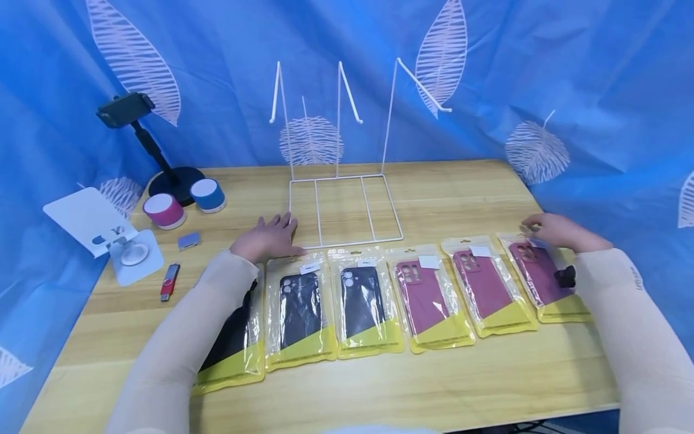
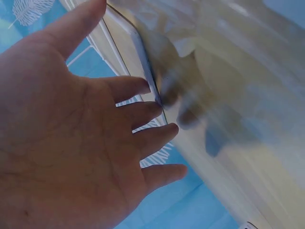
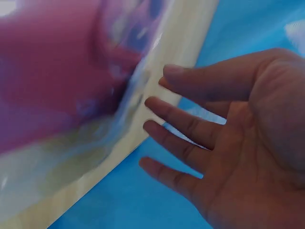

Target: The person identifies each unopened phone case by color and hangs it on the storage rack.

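A row of several phone cases in clear bags with yellow lower ends lies along the table. Three hold dark cases, including a middle-left dark case (image 1: 300,307) and another dark case (image 1: 362,300). The others hold dark pink cases, such as one pink case (image 1: 423,295). My left hand (image 1: 269,239) spreads its fingers over the top of the left bags, beside the white wire rack (image 1: 347,244). In the left wrist view its palm shows nothing held. My right hand (image 1: 561,232) is at the top end of the rightmost bagged pink case (image 1: 542,274), fingers loosely bent, nothing held.
The rack has three upright hooks at the back. On the left are a black phone stand (image 1: 176,178), a pink speaker (image 1: 164,211), a blue speaker (image 1: 208,195), a white folding stand (image 1: 135,274), a red USB stick (image 1: 170,282) and a small grey-blue block (image 1: 188,240).
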The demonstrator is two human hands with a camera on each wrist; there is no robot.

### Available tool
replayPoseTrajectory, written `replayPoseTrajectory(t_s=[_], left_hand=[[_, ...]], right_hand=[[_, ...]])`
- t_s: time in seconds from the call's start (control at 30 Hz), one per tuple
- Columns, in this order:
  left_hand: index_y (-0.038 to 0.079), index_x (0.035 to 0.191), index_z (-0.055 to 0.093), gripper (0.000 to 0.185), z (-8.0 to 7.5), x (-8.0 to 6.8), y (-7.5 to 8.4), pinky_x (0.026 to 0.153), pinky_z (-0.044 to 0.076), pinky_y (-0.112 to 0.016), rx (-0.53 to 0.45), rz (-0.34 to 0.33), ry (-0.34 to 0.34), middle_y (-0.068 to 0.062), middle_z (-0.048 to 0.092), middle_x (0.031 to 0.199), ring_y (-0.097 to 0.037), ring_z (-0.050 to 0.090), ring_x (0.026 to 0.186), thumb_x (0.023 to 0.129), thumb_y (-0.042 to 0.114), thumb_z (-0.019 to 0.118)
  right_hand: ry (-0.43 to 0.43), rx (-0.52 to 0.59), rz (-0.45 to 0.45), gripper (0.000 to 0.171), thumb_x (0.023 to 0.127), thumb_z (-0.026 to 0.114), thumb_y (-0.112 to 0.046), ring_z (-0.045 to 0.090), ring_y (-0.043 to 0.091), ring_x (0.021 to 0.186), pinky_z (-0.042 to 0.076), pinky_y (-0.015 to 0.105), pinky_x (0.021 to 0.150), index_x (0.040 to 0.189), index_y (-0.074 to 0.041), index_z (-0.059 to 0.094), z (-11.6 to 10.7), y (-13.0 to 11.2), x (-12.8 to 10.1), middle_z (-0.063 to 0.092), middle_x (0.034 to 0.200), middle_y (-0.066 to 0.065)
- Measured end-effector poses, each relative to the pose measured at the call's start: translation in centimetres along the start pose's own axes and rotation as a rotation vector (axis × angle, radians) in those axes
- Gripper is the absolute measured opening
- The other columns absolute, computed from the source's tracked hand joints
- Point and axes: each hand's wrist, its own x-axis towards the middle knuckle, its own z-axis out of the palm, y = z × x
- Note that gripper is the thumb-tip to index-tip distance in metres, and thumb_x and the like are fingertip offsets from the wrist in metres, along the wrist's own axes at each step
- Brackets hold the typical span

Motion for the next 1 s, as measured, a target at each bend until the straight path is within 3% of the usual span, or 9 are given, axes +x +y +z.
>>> replayPoseTrajectory(t_s=[0.23,0.37,0.6,0.77,0.83,1.0], left_hand=[[-0.005,0.156,0.007,0.094,0.0,0.0,0.1,0.123,0.008,-0.059,0.044,0.011,0.014,-0.025,0.0,0.164,-0.045,0.004,0.151,0.099,0.054,0.051],[-0.005,0.156,0.005,0.093,0.0,0.0,0.4,0.124,0.008,-0.057,0.029,0.009,0.002,-0.024,-0.001,0.165,-0.044,0.004,0.152,0.1,0.053,0.05],[-0.006,0.156,0.004,0.093,0.2,0.0,0.5,0.124,0.009,-0.055,0.018,-0.001,0.015,-0.024,0.001,0.165,-0.043,0.005,0.152,0.099,0.051,0.052],[-0.006,0.156,0.004,0.094,0.2,0.0,0.4,0.124,0.01,-0.055,0.004,-0.008,0.016,-0.024,0.001,0.165,-0.043,0.005,0.152,0.099,0.051,0.052],[-0.006,0.156,0.004,0.094,0.3,0.0,0.3,0.124,0.01,-0.055,0.0,-0.013,0.015,-0.024,0.001,0.165,-0.043,0.005,0.152,0.099,0.052,0.052],[-0.005,0.156,0.005,0.094,0.4,-0.1,0.0,0.124,0.01,-0.055,-0.009,-0.019,0.019,-0.023,0.001,0.165,-0.042,0.005,0.153,0.099,0.052,0.053]], right_hand=[[0.006,0.073,0.076,0.034,0.091,0.064,-0.012,0.06,0.05,0.098,0.049,0.058,0.086,0.109,0.017,0.061,0.3,2.5,-0.2,0.064,0.106,0.036],[-0.002,0.072,0.11,0.026,0.091,0.064,-0.014,0.062,0.036,0.087,0.05,0.045,0.076,0.099,0.01,0.067,0.5,3.0,-0.3,0.068,0.096,0.027],[-0.043,0.088,0.172,0.031,0.097,0.056,-0.021,0.058,0.032,0.085,0.05,0.045,0.073,0.104,0.009,0.062,1.0,3.6,-0.5,0.064,0.092,0.02],[0.062,0.057,0.105,0.029,0.101,0.047,-0.018,0.059,0.035,0.085,0.05,0.05,0.076,0.105,0.009,0.055,0.4,3.0,-0.8,0.062,0.093,0.023],[0.124,0.055,0.081,0.029,0.103,0.045,-0.019,0.06,0.041,0.089,0.049,0.056,0.079,0.108,0.009,0.053,-0.3,2.1,-1.1,0.062,0.097,0.028],[0.268,0.128,0.071,0.039,0.106,0.042,-0.03,0.058,0.047,0.096,0.049,0.054,0.073,0.122,0.004,0.05,-2.8,-0.9,-2.0,0.059,0.11,0.034]])
